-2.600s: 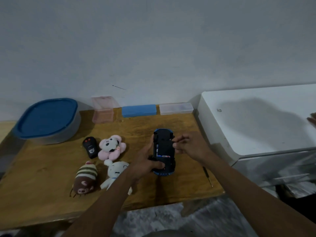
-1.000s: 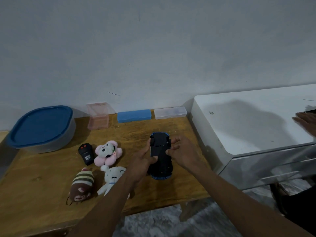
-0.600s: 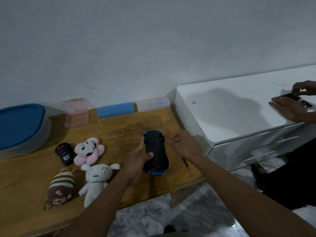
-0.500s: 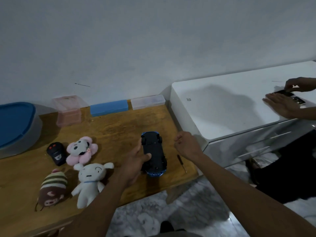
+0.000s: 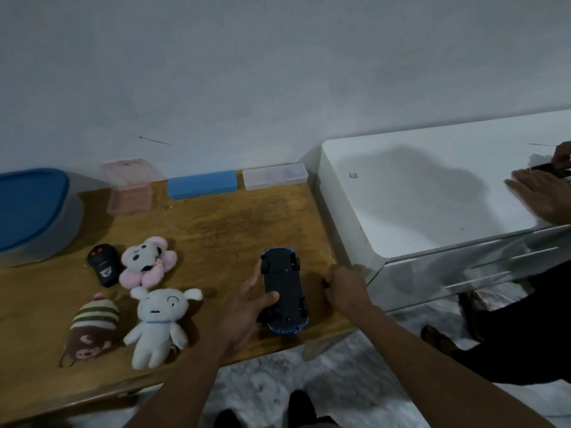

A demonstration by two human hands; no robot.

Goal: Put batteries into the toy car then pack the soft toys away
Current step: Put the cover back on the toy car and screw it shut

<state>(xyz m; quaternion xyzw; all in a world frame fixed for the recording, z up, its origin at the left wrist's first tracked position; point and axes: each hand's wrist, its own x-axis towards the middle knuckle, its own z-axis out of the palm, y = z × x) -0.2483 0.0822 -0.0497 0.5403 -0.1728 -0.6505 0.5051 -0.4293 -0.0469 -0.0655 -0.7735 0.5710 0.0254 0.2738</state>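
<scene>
I am wearing the only camera on my head; it is looking forward and down, close over my left hand (image 5: 244,307) and right hand (image 5: 346,288), taking in the wooden table (image 5: 216,217) and wall (image 5: 278,72) beyond.

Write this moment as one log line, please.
left hand: holds upside-down blue plastic toy car | right hand: grips thin dark screwdriver | three soft toys: unpacked on wooden table
</scene>
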